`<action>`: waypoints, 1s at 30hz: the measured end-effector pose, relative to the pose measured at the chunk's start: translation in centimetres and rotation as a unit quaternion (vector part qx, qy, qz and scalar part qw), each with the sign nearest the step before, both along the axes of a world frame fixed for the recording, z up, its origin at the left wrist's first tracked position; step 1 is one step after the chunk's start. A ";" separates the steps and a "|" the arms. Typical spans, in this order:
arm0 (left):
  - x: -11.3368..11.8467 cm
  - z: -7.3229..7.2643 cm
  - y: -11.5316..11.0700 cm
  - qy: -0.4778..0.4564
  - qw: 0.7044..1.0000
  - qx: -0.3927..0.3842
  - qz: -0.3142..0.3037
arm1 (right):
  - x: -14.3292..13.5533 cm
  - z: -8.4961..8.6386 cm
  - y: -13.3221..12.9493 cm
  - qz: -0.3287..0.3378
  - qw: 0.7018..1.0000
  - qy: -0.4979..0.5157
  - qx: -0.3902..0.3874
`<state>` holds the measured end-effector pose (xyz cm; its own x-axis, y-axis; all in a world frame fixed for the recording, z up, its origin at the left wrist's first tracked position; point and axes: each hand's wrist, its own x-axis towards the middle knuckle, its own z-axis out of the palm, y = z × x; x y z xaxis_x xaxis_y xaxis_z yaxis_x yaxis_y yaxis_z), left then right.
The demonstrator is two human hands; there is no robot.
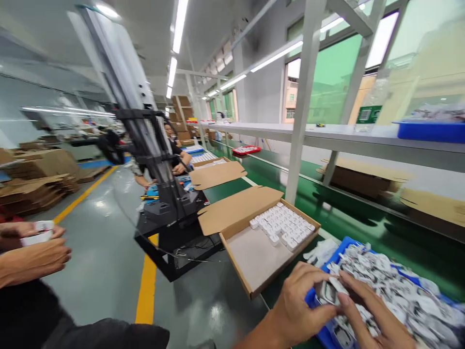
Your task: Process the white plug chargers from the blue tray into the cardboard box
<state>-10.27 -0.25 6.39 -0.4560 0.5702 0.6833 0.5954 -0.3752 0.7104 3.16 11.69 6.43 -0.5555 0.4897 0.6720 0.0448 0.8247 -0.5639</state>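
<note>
1. At the lower right of the frame, the left hand [301,298] pinches a small white piece [329,292] between thumb and fingers.
2. The right hand [376,315] meets it from the other side, its thumb and index finger also closed on the white piece, so both hands grip it together.
3. The piece is above the near left edge of a blue tray [343,246], which is heaped with loose white parts [407,300]; their detail is too small to tell.
4. A clear plastic bag [321,252] lies just beside the tray's upper left corner.
5. Right of the frame's centre, an open cardboard box [250,257] sits with its flap folded back. White blocks [286,224] stand in close rows in its upper right part, while its brown bottom shows at lower left.
6. A green worktop [227,192] runs behind the box, under a white shelf [261,130] carrying a bottle [367,112] at upper right.
7. At the left edge, another person's hands [39,259] hold a white item [38,236].
</note>
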 end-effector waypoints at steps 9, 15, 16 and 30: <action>-0.1 -0.5 -0.9 -0.063 0.995 -0.057 -0.059 | -0.8 2.6 -1.5 0.017 0.990 -0.060 -0.127; -0.1 -1.7 -0.1 -0.161 0.986 -0.052 0.004 | -0.2 1.9 -2.9 -0.019 0.999 0.024 0.022; -0.1 -1.9 0.0 -0.176 0.983 -0.044 0.009 | -0.2 1.9 -3.3 -0.006 0.997 0.014 0.069; 0.1 -1.6 0.0 -0.082 0.994 0.028 0.066 | -0.4 2.3 -4.9 -0.077 0.955 -0.134 0.252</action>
<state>-10.15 -0.21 4.77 -0.6325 0.4615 0.6220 0.5193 -0.3432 0.7827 2.79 6.77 8.73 -0.6884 0.2317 0.6873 0.2744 0.9604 -0.0488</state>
